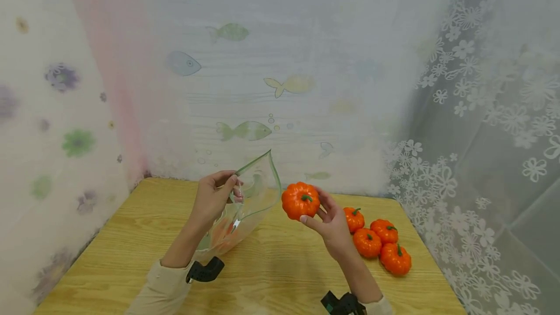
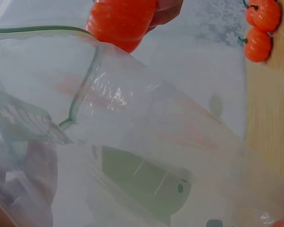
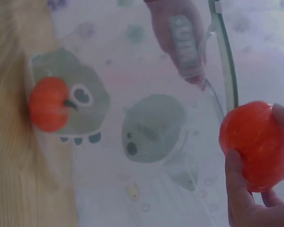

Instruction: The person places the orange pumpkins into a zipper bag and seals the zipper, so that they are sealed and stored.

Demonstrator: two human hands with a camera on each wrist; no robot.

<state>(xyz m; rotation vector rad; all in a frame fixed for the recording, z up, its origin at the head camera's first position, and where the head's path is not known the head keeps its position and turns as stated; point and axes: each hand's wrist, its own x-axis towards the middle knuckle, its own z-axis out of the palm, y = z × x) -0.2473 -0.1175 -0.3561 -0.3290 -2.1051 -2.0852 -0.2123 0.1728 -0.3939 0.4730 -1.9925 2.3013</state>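
Right hand [image 1: 333,222] grips a ribbed, glossy orange toy pumpkin [image 1: 300,200] in its fingertips, just beside the mouth of a clear zip-top plastic bag [image 1: 249,203]. Left hand [image 1: 213,197] pinches the bag's rim, holding it open. The right wrist view alone shows one pumpkin [image 3: 48,104] inside the bag, with printed grey animal figures; no legible writing. Four small pumpkins [image 1: 377,242] lie on the wood-grain table [image 1: 271,276] right of the right hand.

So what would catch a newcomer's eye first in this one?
The bright orange pumpkin held up in the right hand, just beside the mouth of the clear plastic bag that the left hand grips. Next, four more pumpkins clustered on the wooden table, to the right.
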